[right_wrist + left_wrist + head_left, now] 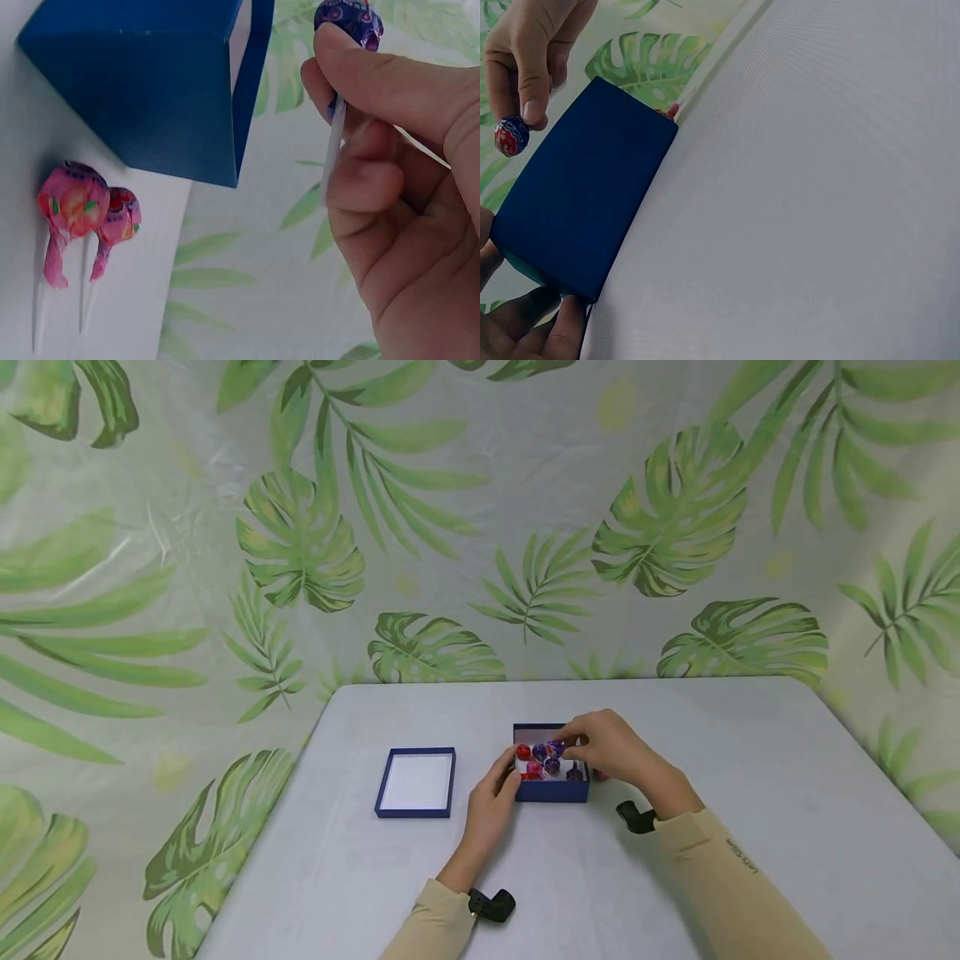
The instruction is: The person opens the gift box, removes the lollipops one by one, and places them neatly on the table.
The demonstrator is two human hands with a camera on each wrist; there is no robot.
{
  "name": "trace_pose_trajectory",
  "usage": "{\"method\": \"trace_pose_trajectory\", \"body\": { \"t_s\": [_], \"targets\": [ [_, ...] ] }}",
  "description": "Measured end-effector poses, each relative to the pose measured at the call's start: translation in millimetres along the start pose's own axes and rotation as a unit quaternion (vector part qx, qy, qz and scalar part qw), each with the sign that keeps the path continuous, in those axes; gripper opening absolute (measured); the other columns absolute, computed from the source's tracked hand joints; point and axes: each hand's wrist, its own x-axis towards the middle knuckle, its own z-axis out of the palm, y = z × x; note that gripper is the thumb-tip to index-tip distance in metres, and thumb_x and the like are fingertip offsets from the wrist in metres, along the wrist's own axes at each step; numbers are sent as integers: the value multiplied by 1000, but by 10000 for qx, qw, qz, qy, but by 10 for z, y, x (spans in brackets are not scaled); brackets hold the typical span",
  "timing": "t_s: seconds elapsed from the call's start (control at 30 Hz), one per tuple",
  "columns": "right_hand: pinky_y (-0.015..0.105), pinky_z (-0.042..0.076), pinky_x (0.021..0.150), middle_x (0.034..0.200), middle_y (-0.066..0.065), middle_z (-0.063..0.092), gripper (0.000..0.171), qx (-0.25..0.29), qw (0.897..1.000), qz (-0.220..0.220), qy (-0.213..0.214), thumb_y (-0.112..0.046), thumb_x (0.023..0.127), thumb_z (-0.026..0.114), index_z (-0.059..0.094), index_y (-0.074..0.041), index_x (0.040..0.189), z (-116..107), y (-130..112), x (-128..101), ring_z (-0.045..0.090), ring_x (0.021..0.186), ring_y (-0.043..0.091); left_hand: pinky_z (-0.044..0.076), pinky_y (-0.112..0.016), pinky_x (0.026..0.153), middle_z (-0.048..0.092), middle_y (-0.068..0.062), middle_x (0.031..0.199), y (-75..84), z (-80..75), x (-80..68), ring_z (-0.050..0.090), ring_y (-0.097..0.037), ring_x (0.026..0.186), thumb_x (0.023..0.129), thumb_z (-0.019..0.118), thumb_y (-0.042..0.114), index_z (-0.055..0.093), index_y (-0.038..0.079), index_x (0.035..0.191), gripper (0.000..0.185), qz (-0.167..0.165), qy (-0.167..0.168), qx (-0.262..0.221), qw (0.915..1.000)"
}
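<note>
- So the right hand (405,187) is pinching a purple lolly (349,19) by its white stick, thumb on top, fingers curled under. Head view puts it right over the open blue box (551,789).
- The pinch sits high on the stick, close to the candy head. My guess is a thin, smooth stick like that could twist or slide out if the fingers loosen even a bit, and the lolly would land wherever.
- The left hand (491,802) is curled around the box's near-left corner, fingertips (566,330) on the wall, holding it steady. If that hold slackens, I'd bet a light cardboard box skids on the smooth table (750,827) as soon as the other hand bumps it.
- The box already has several wrapped lollies (543,760) in it, red, pink and purple, packed close. Crowded like that, a stick could snag on a neighbour or prop against the wall and end up poking above the rim.
- Two pink lollies (82,210) lie on the table just outside the box's right wall, sticks pointing away from it. They sit under the right wrist, so a low forearm could easily sweep them around.
- The lid (416,782) lies open side up, well to the left of the box, clear of both hands. Least likely thing to get knocked, I think.
</note>
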Motion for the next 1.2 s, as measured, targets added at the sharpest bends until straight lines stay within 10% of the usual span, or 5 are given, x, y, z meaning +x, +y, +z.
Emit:
{"method": "trace_pose_trajectory", "body": {
  "t_s": [1.2],
  "targets": [
    [31, 47, 60, 79, -10, 69, 9, -153, 9985, 414, 317, -11, 84, 81, 79, -16, 92, -149, 324, -460, 55, 69, 11, 36, -37, 114, 50, 10, 148, 4, 5, 7, 43, -12, 139, 106, 52, 23, 51, 29, 150, 44, 20, 41, 70, 10000]
  ]
}}
